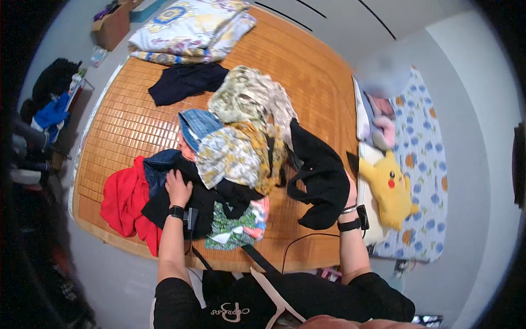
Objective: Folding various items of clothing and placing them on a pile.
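Note:
My left hand (178,189) rests palm down with spread fingers on a black garment (201,209) at the near left of a clothes pile. My right hand (351,193) is at the right end of another black garment (324,185), which hides most of its fingers and is bunched beside it. Left of my left hand lie a red garment (125,197) and blue denim (158,168). A floral white-and-yellow cloth (228,154), a denim piece (199,125), a mustard patterned garment (269,160) and a green patterned one (232,230) make up the middle.
The bed bears a bamboo mat (127,111). Farther back are a dark folded garment (187,82), a pale patterned garment (246,96) and a folded quilt (189,31). A yellow plush toy (388,189) lies at the right. A black cable (302,237) runs near the front edge.

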